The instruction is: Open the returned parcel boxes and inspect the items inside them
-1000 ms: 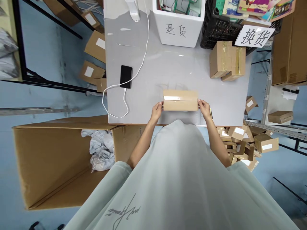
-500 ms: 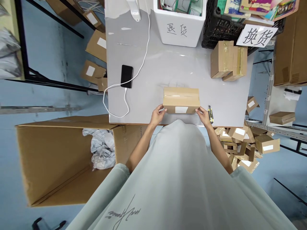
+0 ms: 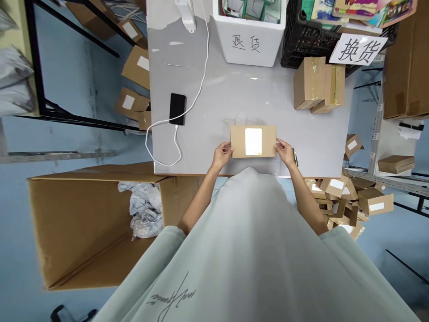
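A small brown cardboard box is at the near side of the grey table, its face with a white label turned up toward me. My left hand grips the box's left end between thumb and fingers. At the opposite end, my right hand pinches the right edge in the same way. Just beyond my right wrist lies a yellow and black utility knife, partly hidden by the hand and wrist.
A black phone with a white cable lies on the left. Two taped boxes stand at right, before a black crate. A white bin is at the back. A large open carton stands lower left; discarded boxes lie lower right.
The box has been rolled between my hands: its taped side faced up before, and now the large white label does. My right hand has shifted slightly, covering more of the knife.
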